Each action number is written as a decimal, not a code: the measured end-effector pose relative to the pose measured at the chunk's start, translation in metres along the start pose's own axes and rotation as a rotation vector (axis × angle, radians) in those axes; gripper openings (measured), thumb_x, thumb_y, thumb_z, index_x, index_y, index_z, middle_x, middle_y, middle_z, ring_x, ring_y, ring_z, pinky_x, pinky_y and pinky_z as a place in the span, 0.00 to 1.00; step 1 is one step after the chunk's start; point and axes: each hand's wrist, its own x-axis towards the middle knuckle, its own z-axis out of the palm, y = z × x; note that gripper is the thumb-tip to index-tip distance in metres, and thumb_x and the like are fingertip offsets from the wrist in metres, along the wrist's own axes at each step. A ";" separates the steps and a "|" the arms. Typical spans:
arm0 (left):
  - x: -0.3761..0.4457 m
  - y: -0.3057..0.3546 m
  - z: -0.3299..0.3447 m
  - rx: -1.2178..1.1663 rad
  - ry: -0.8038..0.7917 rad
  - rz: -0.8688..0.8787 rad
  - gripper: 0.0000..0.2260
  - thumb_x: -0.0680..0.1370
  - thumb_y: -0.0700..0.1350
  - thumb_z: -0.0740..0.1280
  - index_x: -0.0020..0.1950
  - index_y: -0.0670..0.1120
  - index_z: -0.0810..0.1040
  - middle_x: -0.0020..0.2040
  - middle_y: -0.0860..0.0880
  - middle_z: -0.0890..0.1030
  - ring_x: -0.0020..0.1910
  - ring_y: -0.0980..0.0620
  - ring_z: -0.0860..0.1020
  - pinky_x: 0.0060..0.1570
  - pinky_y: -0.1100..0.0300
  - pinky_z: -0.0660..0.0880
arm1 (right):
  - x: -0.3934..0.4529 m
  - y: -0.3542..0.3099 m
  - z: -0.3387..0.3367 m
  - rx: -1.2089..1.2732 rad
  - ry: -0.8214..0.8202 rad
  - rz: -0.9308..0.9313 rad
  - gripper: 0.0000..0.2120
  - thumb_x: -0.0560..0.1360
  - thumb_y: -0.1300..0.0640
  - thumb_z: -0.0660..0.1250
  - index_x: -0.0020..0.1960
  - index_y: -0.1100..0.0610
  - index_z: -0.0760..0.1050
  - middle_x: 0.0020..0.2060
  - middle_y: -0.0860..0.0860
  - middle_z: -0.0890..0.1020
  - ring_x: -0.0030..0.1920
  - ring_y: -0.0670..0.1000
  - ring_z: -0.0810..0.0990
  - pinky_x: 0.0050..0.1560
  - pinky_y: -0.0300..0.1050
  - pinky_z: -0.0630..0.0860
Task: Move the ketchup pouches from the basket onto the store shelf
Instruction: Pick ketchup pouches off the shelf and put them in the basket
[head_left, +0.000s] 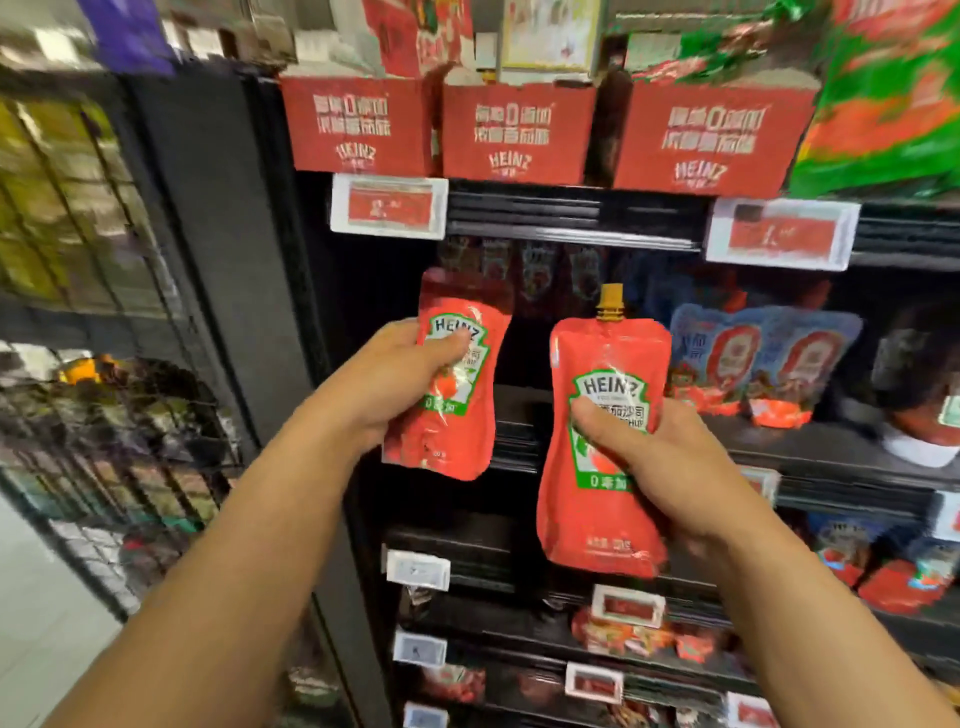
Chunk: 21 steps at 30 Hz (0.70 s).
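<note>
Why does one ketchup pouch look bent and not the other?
The left hand squeezes its ketchup pouch around the middle, so that pouch is pinched in and tilted. The pouch in the right hand, with the gold cap, is held nearly flat and upright. Nothing looks spilled or torn.

Above me three red display boxes (514, 132) sit side by side, and a green and red pack (888, 104) lies to their right. Two white price tags (388, 206) hang just under the boxes. At my right I see blue pouches (763, 358) standing together, and red packs (893, 582) lower down. More small tags (418, 570) run along the lower edges. To my left stands a wire rack (119, 447), too blurred for me to read its goods.
</note>
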 end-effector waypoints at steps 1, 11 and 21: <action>0.014 0.004 -0.005 0.045 0.003 -0.020 0.07 0.80 0.46 0.69 0.47 0.43 0.82 0.39 0.45 0.86 0.34 0.50 0.84 0.34 0.59 0.79 | 0.005 -0.001 0.006 0.018 0.014 0.020 0.08 0.73 0.49 0.75 0.46 0.54 0.85 0.42 0.55 0.88 0.41 0.54 0.87 0.38 0.45 0.81; 0.133 0.013 -0.020 0.116 0.165 -0.084 0.07 0.80 0.47 0.65 0.44 0.47 0.77 0.34 0.49 0.81 0.32 0.54 0.82 0.32 0.60 0.79 | 0.046 -0.003 0.036 0.009 0.092 0.119 0.15 0.71 0.46 0.77 0.49 0.56 0.84 0.44 0.57 0.87 0.44 0.57 0.88 0.42 0.49 0.83; 0.163 -0.042 -0.007 0.125 0.531 0.571 0.21 0.79 0.47 0.63 0.69 0.39 0.75 0.67 0.43 0.78 0.64 0.58 0.72 0.60 0.80 0.60 | 0.115 -0.009 0.034 -0.129 0.280 0.152 0.09 0.70 0.53 0.77 0.40 0.58 0.82 0.35 0.53 0.87 0.35 0.52 0.86 0.35 0.46 0.82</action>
